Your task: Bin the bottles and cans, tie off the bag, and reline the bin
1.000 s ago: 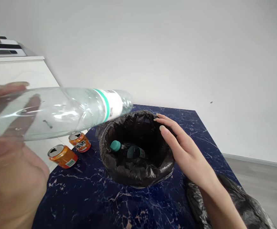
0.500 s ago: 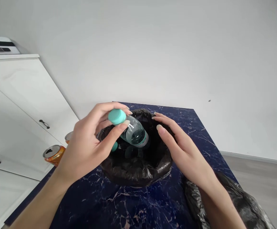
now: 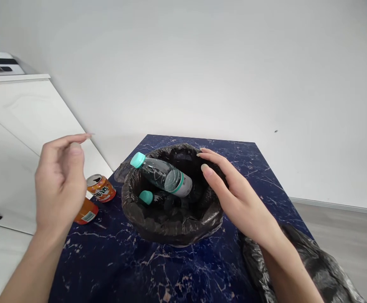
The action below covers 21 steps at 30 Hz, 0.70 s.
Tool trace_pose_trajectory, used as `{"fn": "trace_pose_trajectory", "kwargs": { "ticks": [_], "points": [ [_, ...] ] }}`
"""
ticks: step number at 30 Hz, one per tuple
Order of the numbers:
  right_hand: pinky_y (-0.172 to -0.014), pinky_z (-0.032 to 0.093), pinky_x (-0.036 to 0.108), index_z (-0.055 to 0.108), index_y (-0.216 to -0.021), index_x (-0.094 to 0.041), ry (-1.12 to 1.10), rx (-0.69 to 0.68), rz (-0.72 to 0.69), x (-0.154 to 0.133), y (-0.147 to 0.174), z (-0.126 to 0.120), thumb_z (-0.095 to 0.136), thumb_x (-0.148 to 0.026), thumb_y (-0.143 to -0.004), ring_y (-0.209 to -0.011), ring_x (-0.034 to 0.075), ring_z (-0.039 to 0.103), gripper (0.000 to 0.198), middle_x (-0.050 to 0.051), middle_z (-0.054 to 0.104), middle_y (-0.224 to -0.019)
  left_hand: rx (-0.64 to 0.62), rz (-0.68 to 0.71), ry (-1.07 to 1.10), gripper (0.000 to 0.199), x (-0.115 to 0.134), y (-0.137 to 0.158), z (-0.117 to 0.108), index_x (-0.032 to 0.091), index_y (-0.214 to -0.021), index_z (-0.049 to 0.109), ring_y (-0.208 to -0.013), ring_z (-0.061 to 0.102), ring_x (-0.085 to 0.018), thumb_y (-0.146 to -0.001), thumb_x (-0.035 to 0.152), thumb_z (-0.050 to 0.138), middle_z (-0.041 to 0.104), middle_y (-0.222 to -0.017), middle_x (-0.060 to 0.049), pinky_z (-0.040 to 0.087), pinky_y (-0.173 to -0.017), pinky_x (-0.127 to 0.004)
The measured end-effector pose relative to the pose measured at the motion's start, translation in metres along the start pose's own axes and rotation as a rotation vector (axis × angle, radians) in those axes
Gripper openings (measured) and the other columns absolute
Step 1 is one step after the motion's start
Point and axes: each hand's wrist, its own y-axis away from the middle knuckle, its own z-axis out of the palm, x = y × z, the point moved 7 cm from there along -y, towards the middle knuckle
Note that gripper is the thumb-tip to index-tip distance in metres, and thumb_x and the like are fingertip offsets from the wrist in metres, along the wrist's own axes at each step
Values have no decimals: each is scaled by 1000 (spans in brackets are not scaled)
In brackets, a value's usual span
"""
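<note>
A clear plastic bottle [image 3: 164, 174] with a turquoise cap leans inside a bin lined with a black bag [image 3: 173, 229], its cap end near the left rim. Below it in the bin shows a second bottle's turquoise cap [image 3: 146, 197]. My right hand [image 3: 240, 193] rests at the bin's right rim, fingers apart, holding nothing. In the air at the left is my left hand [image 3: 61, 181], empty, its fingers loosely curved and apart from the thumb. Beside it stand two orange drink cans [image 3: 103, 189]; the nearer can [image 3: 88, 211] is partly hidden by that hand.
The bin stands on a dark blue marbled table [image 3: 183, 277] against a white wall [image 3: 202, 75]. A crumpled black plastic bag [image 3: 322, 265] lies at the table's right front. White cabinets [image 3: 15, 126] with dark handles stand at the left.
My left hand has let go of the bottle and moved left, over by the cans. The bottle now lies tilted in the bin. My right hand has barely moved.
</note>
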Motion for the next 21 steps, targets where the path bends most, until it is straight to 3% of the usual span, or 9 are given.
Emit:
{"fn": "trace_pose_trajectory", "kwargs": {
  "ticks": [3,6,11,14,16,19,21],
  "points": [
    [-136,31,46,62,-147,-34,5,-2,-7,0,-1,0,51,-62,-109,-160,21,41,49,-2,51,-169,-5,-124,-202,40,-50,-3,-10,17,-144,61,-145,60,-31,-113,40,49,67,-150,-14,45,-124,-54],
    [-137,30,46,62,-148,-34,14,-4,-8,0,0,0,50,-62,-110,-160,21,41,49,-2,51,-169,-222,-217,-568,56,-103,2,-4,10,-147,58,-148,53,-42,-104,46,56,62,-151,-22,40,-124,-62],
    [-137,29,46,62,-149,-33,18,-7,-4,0,1,0,50,-62,-110,-161,21,41,49,0,49,-171,-570,-121,-896,79,-157,27,15,-5,-158,41,-161,29,-55,-110,57,35,49,-160,-36,25,-125,-74],
    [-137,29,48,63,-148,-34,15,-5,-8,0,1,1,51,-61,-110,-161,22,40,48,0,50,-170,-721,-108,-990,75,-172,39,22,-8,-156,45,-159,31,-58,-109,49,36,58,-152,-36,21,-125,-76],
    [-137,29,49,63,-147,-34,14,-5,-10,0,1,1,51,-61,-110,-161,22,40,48,0,50,-170,-767,-103,-1000,67,-172,42,26,-5,-153,50,-155,40,-55,-108,43,38,64,-146,-33,22,-127,-72],
    [-137,28,50,63,-147,-33,16,-4,-11,0,1,2,51,-61,-110,-161,22,41,48,1,51,-169,-782,-104,-971,58,-162,43,29,5,-154,52,-141,59,-45,-109,39,36,67,-145,-27,40,-121,-62],
    [-137,28,50,63,-147,-33,19,-3,-10,0,1,2,50,-62,-110,-161,22,41,48,0,50,-170,-695,-134,-920,58,-147,39,27,11,-156,49,-129,67,-43,-111,44,35,64,-149,-24,56,-106,-58]
  ]
}}
